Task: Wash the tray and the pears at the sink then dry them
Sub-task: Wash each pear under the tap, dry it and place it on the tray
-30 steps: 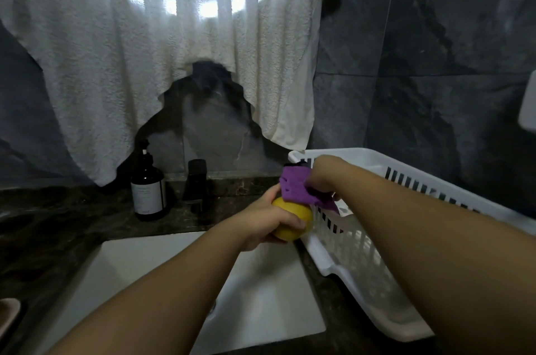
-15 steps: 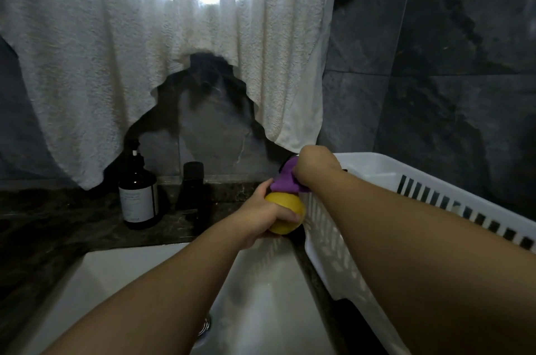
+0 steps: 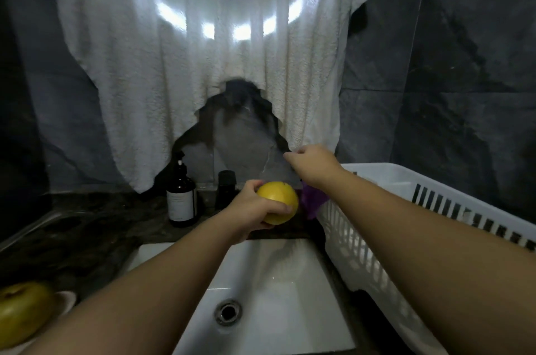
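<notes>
Above the white sink (image 3: 293, 290), your left hand (image 3: 249, 214) grips the round yellow pear (image 3: 280, 201); your right hand (image 3: 311, 164) pinches the hanging white towel (image 3: 203, 79). Drying looks underway; another pear (image 3: 20, 311) waits.

The dark brown glass pump bottle (image 3: 181, 198) on the dark stone desk (image 3: 87, 227) carries a pale label — its print is too blurred to read.
</notes>
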`<state>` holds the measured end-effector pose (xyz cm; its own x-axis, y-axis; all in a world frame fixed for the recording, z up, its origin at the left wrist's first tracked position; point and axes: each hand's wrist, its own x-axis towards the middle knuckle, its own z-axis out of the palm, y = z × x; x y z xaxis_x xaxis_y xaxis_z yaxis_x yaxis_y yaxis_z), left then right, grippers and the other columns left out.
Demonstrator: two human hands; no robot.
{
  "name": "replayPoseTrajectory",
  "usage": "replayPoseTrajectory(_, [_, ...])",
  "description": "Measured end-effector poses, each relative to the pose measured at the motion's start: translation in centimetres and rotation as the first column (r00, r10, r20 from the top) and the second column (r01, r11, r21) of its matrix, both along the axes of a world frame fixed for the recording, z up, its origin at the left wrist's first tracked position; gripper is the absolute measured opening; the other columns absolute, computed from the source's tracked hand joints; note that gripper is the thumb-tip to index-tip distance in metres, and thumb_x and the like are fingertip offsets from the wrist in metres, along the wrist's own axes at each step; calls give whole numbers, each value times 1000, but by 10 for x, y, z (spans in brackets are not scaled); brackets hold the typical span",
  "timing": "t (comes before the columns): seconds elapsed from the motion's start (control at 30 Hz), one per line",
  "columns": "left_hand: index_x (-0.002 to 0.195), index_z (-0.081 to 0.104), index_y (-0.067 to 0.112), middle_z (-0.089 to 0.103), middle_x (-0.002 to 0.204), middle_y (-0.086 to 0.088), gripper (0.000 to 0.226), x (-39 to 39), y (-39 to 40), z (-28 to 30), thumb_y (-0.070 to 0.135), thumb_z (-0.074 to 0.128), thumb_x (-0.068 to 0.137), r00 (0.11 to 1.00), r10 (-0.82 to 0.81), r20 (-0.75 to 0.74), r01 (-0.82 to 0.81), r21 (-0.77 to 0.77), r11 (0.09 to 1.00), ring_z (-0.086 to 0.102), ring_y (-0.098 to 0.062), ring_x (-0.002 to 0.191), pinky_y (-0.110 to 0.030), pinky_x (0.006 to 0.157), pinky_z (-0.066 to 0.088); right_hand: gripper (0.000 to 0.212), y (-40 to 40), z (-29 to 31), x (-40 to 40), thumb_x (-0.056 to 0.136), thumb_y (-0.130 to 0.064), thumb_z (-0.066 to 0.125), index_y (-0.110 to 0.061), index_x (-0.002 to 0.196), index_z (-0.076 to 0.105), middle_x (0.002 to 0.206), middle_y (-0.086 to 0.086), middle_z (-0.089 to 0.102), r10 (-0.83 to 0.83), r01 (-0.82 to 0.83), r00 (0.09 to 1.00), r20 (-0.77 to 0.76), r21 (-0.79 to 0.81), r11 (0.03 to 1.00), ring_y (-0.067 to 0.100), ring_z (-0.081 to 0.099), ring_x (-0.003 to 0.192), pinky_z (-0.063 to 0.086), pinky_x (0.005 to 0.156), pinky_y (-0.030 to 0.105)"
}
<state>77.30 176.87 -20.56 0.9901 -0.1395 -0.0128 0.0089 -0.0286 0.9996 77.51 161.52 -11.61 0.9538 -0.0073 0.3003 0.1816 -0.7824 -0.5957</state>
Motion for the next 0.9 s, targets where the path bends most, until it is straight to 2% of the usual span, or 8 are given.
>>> replayPoseTrajectory(0.17, [130, 51, 32, 58, 129, -5, 96, -51, 50, 18, 32, 97, 46, 990, 128, 65, -123, -74, 990, 66, -30, 111, -39, 75, 64, 70, 42, -18, -50, 87, -76, 53, -22, 131, 57, 124, 10, 64, 361, -17, 778, -515, 557, 830, 29, 63, 103, 57, 74, 37])
replayPoseTrajectory(0.33, [139, 50, 26, 60, 131, -12, 92, -112, 97, 22, 6, 95, 62, 967, 213, 139, -205, -73, 976, 69, -29, 107, -41, 73, 64, 53, 101, -38, -82, 87, -52, 72, -23, 129, 61, 118, 13, 72, 600, -101, 674, -430, 751, 652, 31, 76, 95, 64, 78, 42])
replayPoseTrajectory(0.47, [156, 32, 34, 56, 135, -5, 100, -174, 146, 16, 3, 86, 77, 963, 255, 90, -258, 19, 966, 63, -23, 113, -40, 85, 57, 59, 149, -57, -113, 80, -42, 81, -33, 131, 53, 119, 11, 63, 537, -255, 795, -281, 649, 717, 32, 72, 97, 61, 71, 37])
replayPoseTrajectory(0.53, [151, 40, 29, 61, 131, -16, 76, -207, 169, 10, 15, 76, 87, 961, 276, -24, -277, -73, 958, 63, -21, 109, -42, 88, 49, 63, 171, -64, -132, 80, -42, 82, -39, 133, 49, 117, 2, 57, 510, -335, 835, -206, 544, 769, 26, 66, 99, 59, 61, 31])
replayPoseTrajectory(0.57, [142, 50, 23, 35, 143, -30, 54, -223, 180, 6, 24, 69, 91, 959, 267, -90, -279, -150, 949, 62, -23, 105, -43, 89, 47, 67, 183, -69, -141, 80, -41, 82, -40, 137, 47, 118, 0, 54, 512, -371, 841, -174, 504, 780, 23, 64, 100, 58, 61, 32])
replayPoseTrajectory(0.6, [128, 59, 19, 51, 112, 5, 36, -237, 190, 3, 34, 62, 95, 955, 254, -152, -284, -226, 932, 61, -27, 104, -45, 91, 47, 72, 196, -73, -150, 79, -40, 83, -40, 140, 44, 122, -1, 52, 522, -408, 841, -143, 466, 785, 21, 62, 100, 57, 63, 31])
replayPoseTrajectory(0.63, [122, 61, 17, 65, 120, -20, 35, -250, 199, -1, 43, 56, 98, 947, 257, -195, -304, -279, 911, 62, -32, 106, -46, 93, 47, 77, 209, -79, -159, 78, -40, 83, -39, 143, 42, 126, -2, 51, 535, -444, 837, -116, 428, 787, 19, 61, 100, 57, 65, 31])
replayPoseTrajectory(0.9, [137, 50, 7, 64, 129, -27, 70, -320, 268, -31, 64, 55, 96, 863, 393, -317, -499, -421, 757, 69, -43, 111, -43, 93, 58, 99, 283, -119, -204, 71, -34, 89, -31, 153, 32, 141, 6, 50, 642, -588, 756, -132, 296, 753, 25, 57, 120, 56, 97, 46])
